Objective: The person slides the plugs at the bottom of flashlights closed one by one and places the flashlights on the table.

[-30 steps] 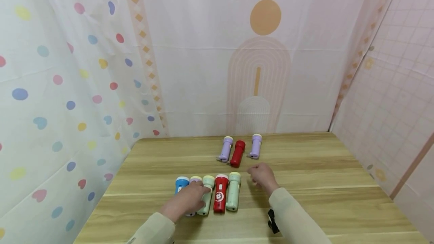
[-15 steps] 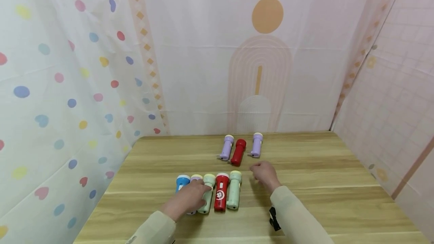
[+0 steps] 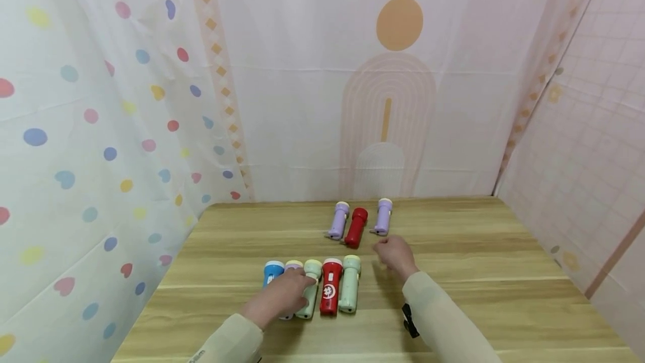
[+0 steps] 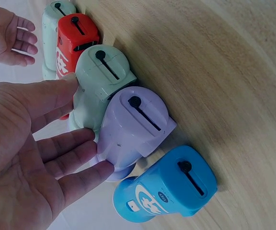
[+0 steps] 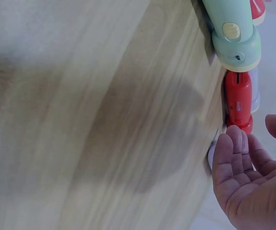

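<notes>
Five-abreast is how the near row lies: a blue flashlight (image 3: 274, 271), a purple flashlight (image 4: 137, 120), a pale green flashlight (image 4: 102, 67), a red flashlight (image 3: 331, 290) and another pale green flashlight (image 3: 350, 284). My left hand (image 3: 282, 294) rests across the purple one and the first green one. In the left wrist view its thumb lies at the green flashlight's side, and its fairly straight fingers reach the purple one. To the right of the row hovers my right hand (image 3: 396, 256), fingers loosely bent, nothing in them.
Farther back on the wooden table (image 3: 453, 240) lie a purple flashlight (image 3: 339, 222), a red flashlight (image 3: 356, 228) and another purple flashlight (image 3: 383, 218). Patterned curtains (image 3: 292, 99) hang behind the table and along its sides.
My right hand has shifted slightly toward the back of the table. The left hand and all the flashlights keep their places; the head view has moved a little.
</notes>
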Demonstrator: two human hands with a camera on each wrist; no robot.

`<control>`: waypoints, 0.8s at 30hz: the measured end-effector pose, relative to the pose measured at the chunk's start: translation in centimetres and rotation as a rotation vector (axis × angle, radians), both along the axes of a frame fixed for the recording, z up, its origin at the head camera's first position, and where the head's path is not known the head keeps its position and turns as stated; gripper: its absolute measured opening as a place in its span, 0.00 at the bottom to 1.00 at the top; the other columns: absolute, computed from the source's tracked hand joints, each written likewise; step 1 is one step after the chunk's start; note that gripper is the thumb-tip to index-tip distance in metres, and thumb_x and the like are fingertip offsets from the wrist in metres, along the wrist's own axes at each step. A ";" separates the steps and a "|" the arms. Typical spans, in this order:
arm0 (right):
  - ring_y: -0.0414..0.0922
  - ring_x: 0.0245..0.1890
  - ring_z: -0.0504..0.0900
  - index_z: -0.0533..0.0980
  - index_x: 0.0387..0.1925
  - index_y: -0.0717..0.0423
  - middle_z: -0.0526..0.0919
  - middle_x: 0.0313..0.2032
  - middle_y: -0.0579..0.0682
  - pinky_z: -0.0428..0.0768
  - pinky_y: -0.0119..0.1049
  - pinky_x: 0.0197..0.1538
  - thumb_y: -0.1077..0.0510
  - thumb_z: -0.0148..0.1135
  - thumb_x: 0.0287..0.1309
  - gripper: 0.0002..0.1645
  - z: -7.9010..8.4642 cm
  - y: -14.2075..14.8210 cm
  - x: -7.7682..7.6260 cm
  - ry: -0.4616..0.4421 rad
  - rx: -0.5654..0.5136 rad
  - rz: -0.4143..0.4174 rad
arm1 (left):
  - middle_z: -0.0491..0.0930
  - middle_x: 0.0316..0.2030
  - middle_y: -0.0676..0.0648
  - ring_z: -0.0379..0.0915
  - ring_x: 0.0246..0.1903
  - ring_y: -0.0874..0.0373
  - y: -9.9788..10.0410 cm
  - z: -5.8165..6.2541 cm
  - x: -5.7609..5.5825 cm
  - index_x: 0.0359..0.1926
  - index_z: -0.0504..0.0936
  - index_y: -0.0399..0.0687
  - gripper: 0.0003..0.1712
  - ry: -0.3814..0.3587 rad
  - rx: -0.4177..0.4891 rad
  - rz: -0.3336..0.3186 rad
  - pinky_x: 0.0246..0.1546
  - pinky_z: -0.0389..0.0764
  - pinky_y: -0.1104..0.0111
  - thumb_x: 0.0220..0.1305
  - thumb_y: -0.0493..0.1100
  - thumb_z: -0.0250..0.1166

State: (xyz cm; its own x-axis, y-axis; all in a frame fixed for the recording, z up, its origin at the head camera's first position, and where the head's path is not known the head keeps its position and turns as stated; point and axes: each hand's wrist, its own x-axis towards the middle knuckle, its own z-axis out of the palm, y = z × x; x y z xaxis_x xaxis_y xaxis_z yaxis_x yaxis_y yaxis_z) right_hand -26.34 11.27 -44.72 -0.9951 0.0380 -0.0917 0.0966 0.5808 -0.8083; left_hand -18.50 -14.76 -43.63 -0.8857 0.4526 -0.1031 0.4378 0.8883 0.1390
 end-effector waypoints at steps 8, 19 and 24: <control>0.45 0.25 0.74 0.79 0.30 0.58 0.78 0.29 0.51 0.71 0.35 0.26 0.56 0.59 0.60 0.10 1.0 -1.1 -1.3 0.048 0.090 0.006 | 0.78 0.48 0.40 0.74 0.50 0.46 -0.1 0.0 0.0 0.55 0.83 0.43 0.23 0.016 -0.015 -0.017 0.50 0.78 0.55 0.57 0.40 0.72; 0.50 0.33 0.79 0.79 0.43 0.65 0.83 0.36 0.56 0.77 0.45 0.37 0.56 0.58 0.62 0.16 1.5 -1.9 -3.3 0.101 0.201 0.006 | 0.78 0.46 0.43 0.74 0.46 0.50 -0.2 0.1 0.0 0.55 0.83 0.45 0.22 0.000 -0.036 -0.009 0.46 0.79 0.58 0.59 0.41 0.71; 0.48 0.26 0.74 0.78 0.33 0.61 0.76 0.24 0.52 0.69 0.39 0.28 0.56 0.58 0.61 0.10 1.1 -2.3 -3.9 0.107 0.216 -0.012 | 0.79 0.47 0.42 0.74 0.47 0.49 -0.1 0.0 0.2 0.56 0.83 0.44 0.22 0.005 -0.029 -0.022 0.48 0.79 0.58 0.59 0.41 0.70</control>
